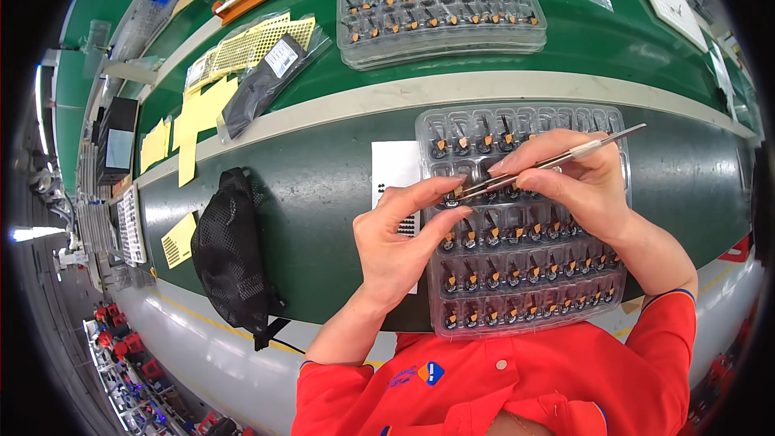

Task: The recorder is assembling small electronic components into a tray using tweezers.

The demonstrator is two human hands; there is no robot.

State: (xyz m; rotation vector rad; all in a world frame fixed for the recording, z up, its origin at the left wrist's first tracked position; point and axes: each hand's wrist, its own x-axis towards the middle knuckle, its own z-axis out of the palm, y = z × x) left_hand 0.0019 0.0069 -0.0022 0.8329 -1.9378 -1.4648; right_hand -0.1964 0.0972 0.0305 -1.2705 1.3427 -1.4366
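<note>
My right hand [575,182] grips metal tweezers [557,161], tips pointing left toward my left hand. My left hand [404,230] pinches a very small part between thumb and forefinger, right at the tweezer tips [462,191]. Both hands hover over a clear plastic tray [521,274] whose pockets hold several small black and orange components. A white sheet with tiny black dots [394,168] lies under my left hand, partly hidden.
A stack of similar clear trays [440,12] stands at the back. Yellow perforated sheets in a bag [250,44], a black pouch [258,85] and yellow sheets [194,125] lie at back left. A black mesh bag [230,250] rests on the left.
</note>
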